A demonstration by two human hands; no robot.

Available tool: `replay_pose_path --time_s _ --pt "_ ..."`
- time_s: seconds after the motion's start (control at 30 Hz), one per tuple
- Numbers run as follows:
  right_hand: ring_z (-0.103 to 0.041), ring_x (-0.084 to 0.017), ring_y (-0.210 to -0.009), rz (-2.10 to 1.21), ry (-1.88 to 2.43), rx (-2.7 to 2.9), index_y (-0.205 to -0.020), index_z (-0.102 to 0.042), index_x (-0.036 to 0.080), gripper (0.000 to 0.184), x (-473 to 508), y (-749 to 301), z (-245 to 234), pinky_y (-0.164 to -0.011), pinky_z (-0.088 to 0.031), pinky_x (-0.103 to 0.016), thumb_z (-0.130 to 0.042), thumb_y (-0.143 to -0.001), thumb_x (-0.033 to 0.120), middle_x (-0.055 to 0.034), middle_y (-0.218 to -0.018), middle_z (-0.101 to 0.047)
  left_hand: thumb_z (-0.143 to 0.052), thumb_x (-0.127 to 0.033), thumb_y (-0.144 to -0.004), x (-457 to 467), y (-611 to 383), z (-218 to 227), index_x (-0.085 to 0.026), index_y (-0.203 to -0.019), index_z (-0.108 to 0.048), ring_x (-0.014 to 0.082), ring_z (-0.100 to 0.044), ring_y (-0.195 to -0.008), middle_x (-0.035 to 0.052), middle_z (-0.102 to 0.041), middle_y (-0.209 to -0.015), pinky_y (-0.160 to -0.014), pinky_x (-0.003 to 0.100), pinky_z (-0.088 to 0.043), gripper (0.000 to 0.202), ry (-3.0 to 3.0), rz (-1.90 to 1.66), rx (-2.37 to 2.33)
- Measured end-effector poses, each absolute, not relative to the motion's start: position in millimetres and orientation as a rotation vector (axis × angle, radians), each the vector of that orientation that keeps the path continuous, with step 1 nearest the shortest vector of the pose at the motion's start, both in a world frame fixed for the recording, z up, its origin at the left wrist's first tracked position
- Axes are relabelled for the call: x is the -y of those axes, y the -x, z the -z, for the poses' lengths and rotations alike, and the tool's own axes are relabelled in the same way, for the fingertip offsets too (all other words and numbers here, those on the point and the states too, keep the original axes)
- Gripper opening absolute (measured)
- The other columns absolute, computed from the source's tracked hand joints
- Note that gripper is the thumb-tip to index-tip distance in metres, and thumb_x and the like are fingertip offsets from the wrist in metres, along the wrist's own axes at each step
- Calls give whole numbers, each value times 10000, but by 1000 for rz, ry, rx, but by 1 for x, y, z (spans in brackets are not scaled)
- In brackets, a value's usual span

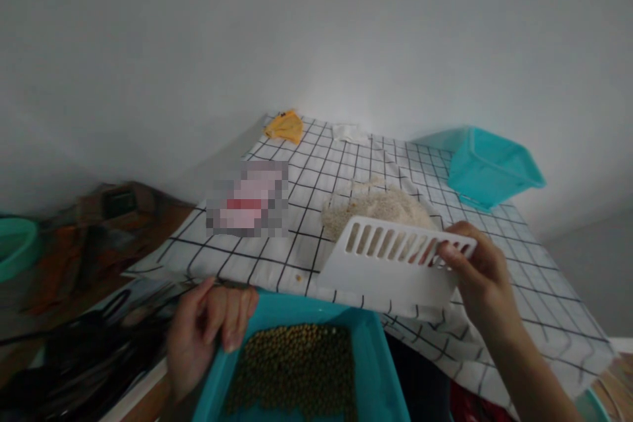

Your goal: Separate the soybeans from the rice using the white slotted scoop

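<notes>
My left hand (208,330) grips the left rim of a teal plastic basket (376,369) at the bottom of the view; the basket holds several small yellow-green beans (297,369). My right hand (477,270) pinches the right end of a white slotted plastic scoop (390,264), held just above the basket's far edge. Behind the scoop lies a heap of pale rice-like grain (380,208) on a white cloth with a black grid (316,171).
A second, empty-looking teal basket (494,168) stands on the cloth's far right. An orange scrap (285,125) and a white scrap (349,132) lie at the far edge. Dark clutter (89,349) and a teal bowl rim (14,244) are at left. A grey wall rises behind.
</notes>
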State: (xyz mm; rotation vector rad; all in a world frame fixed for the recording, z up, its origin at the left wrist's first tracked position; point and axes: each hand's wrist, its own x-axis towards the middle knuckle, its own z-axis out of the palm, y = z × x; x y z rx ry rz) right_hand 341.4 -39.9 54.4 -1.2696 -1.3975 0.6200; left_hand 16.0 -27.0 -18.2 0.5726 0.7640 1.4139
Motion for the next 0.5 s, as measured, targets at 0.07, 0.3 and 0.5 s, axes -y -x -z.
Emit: replay_pose_path --time_s 0.07,0.3,0.5 --pt "-549 -148 -597 -608 1254 1397 -777 -667 252 205 33 -331 -54 -533 -403 -263 -695 -918 397 13 -683 -620 -585 -314 -946 27 -13 18 -256 -401 -587 145 -440 -359 -1 -510 -321 -575 288 -483 549 -587 -1415 -770" --pt "-564 -158 -603 -683 1195 1497 -763 -661 248 222 21 -316 -53 -562 -422 -286 -701 -909 411 8 -677 -628 -597 -368 -946 25 -2 19 -258 -389 -562 141 -443 -348 0 -497 -308 -584 294 -469 568 -660 -1442 -771" --pt "-561 -168 -597 -469 1188 1273 -783 -632 251 196 8 -354 -62 -561 -395 -308 -728 -886 387 2 -705 -642 -593 -348 -940 20 -4 23 -258 -388 -571 136 -455 -335 2 -516 -306 -567 290 -475 559 -658 -1454 -744"
